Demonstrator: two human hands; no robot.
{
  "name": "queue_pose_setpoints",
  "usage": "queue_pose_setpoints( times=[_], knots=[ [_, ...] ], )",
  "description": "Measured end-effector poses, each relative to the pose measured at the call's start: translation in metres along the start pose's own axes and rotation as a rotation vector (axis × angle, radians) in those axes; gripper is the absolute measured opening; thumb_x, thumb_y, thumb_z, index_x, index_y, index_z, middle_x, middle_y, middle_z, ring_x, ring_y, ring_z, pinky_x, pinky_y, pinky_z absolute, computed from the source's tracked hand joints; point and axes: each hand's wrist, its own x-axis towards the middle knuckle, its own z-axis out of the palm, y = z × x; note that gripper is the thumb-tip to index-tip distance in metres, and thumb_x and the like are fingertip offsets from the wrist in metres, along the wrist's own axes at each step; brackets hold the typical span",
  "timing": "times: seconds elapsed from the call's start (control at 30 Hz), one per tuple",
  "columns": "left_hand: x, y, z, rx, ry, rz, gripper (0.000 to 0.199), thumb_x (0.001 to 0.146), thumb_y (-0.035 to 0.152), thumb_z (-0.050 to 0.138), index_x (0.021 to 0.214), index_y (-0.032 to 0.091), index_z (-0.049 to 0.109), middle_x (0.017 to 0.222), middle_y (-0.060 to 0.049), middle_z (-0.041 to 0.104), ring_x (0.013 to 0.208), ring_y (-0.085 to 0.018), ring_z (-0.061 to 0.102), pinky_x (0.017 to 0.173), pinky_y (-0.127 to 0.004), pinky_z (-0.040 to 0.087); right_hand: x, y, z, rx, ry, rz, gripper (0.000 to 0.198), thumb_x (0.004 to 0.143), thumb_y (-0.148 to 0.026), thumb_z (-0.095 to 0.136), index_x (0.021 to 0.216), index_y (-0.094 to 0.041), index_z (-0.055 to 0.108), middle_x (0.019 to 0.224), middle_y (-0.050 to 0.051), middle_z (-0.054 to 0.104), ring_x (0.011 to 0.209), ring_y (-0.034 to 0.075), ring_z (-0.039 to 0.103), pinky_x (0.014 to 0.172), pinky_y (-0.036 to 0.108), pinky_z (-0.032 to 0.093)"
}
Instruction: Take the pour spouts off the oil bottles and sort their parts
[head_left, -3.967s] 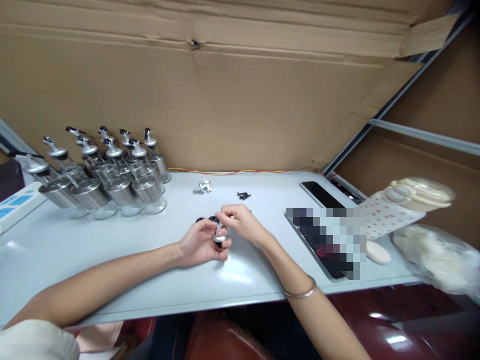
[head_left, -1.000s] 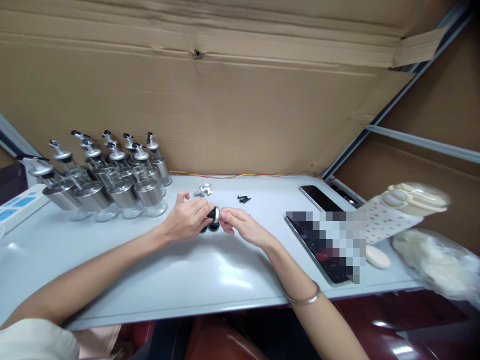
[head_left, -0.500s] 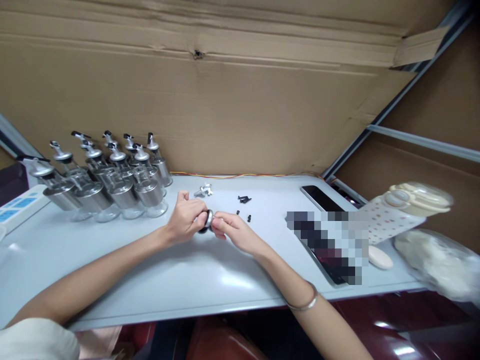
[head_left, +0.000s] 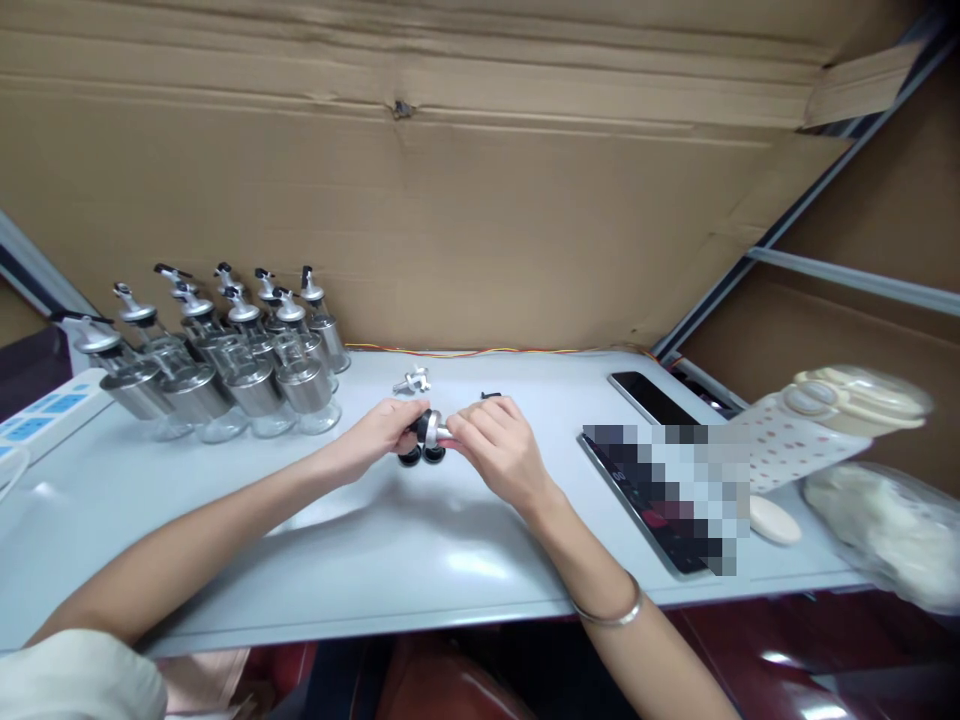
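Note:
Between my hands is a bottle pour spout [head_left: 433,430] with a silver flange and a black stopper end. My left hand [head_left: 386,428] is closed around the black end. The fingers of my right hand [head_left: 499,445] are wrapped around the silver neck, hiding its tip. Just below the spout, two round black pieces [head_left: 433,454] lie on the table. Beyond my hands sit small silver spout parts [head_left: 412,380]. A small black piece [head_left: 490,395] shows past my right knuckles, partly covered by them.
Several glass bottles with steel sleeves [head_left: 251,385] stand at the left, many topped with pour spouts. A power strip [head_left: 52,408] lies at the far left. At the right are a phone [head_left: 652,398], a partly blurred tablet [head_left: 637,510], a dotted bottle [head_left: 780,435] and a plastic bag [head_left: 885,525].
My right hand has turned palm-down and moved up over the spout's neck. The spout now shows its silver neck pointing right. The two round black pieces on the table have come into clearer view.

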Motion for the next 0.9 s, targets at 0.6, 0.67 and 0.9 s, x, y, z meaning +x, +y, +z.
queue_pose_setpoints(
  times=[0.6,0.67,0.9],
  knots=[
    [-0.003,-0.006,-0.013,0.905,0.263,0.647,0.032,0.097,0.039,0.033,0.090,0.016,0.054,0.079,-0.003,0.065,0.067,-0.014,0.054,0.081,-0.033,0.036,-0.005,0.005,0.009,0.559,-0.263,0.581,0.054,0.096,-0.052,0.022,0.059,-0.020,0.046,0.047,-0.003,0.047,0.051,0.012,0.040,0.067,0.028,0.034],
    [-0.002,-0.009,-0.015,0.969,0.259,0.762,0.028,0.096,0.037,0.036,0.095,0.015,0.053,0.085,-0.005,0.067,0.071,-0.014,0.058,0.083,-0.033,0.036,-0.005,0.005,0.007,0.720,-0.333,0.728,0.054,0.094,-0.055,0.026,0.056,-0.020,0.042,0.045,-0.004,0.042,0.049,0.011,0.040,0.060,0.026,0.034],
    [0.003,-0.018,-0.031,1.129,0.277,1.039,0.023,0.095,0.014,0.037,0.098,0.023,0.058,0.101,-0.005,0.071,0.085,-0.014,0.064,0.082,-0.033,0.034,-0.007,0.008,0.006,1.080,-0.394,0.949,0.054,0.090,-0.060,0.030,0.051,-0.022,0.034,0.040,-0.006,0.030,0.042,0.010,0.030,0.048,0.026,0.028]
  ],
)
